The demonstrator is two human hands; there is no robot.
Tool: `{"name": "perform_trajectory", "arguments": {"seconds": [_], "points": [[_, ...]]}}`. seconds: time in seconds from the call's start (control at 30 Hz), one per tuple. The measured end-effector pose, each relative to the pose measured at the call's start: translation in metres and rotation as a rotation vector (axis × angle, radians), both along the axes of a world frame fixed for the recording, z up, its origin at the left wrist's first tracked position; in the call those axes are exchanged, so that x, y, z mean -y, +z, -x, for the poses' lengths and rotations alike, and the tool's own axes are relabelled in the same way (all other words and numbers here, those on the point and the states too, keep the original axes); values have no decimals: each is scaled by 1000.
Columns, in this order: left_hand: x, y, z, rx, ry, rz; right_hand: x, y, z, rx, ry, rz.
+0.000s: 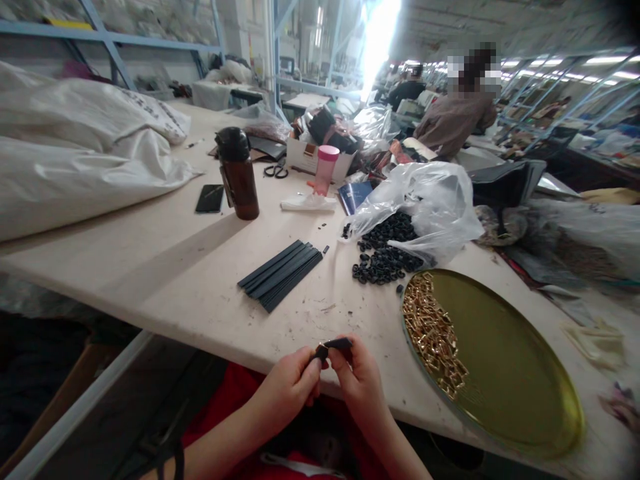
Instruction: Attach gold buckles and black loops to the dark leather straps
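A short black strap with a small gold fitting at its end is pinched between the fingertips of the left hand and the right hand, just at the near edge of the table. Gold clips are heaped on a round brass tray to the right. Black rings are spilled from a plastic bag, and black strips are laid nearby.

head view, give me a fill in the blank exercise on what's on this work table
1. Both hands, the left hand and the right hand, pinch a small ____ strap piece.
2. The round gold metal tray holds a pile of ____ metal buckles.
3. The flat dark strips lie ____ of the loose black rings.

Missing: black; gold; left
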State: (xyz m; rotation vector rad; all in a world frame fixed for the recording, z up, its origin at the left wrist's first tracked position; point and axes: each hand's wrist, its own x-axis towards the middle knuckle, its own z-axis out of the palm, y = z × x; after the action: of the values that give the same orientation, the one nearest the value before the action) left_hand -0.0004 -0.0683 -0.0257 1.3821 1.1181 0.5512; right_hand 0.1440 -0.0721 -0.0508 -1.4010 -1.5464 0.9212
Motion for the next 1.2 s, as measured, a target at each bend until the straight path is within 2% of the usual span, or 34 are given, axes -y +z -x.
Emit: {"name": "perform_trajectory", "arguments": {"seconds": [0.13,0.3,0.37,0.47,0.6,0.87,1.2], "points": [[-1,0,0,-26,115,-2,1,-1,0,-75,-42,95],[-3,-5,2,101,235,16,5,-3,8,-105,-18,121],[-3,-6,3,104,209,5,8,-6,11,-130,-21,131],[-1,-3,4,4,135,-62,10,-9,13,-194,-17,166],[1,2,4,-83,102,-135,11,-9,10,-298,-12,220],[4,-2,2,-38,87,-156,11,-5,14,-482,-7,262],[5,0,1,-11,107,-196,10,-9,10,-203,-32,175]]}}
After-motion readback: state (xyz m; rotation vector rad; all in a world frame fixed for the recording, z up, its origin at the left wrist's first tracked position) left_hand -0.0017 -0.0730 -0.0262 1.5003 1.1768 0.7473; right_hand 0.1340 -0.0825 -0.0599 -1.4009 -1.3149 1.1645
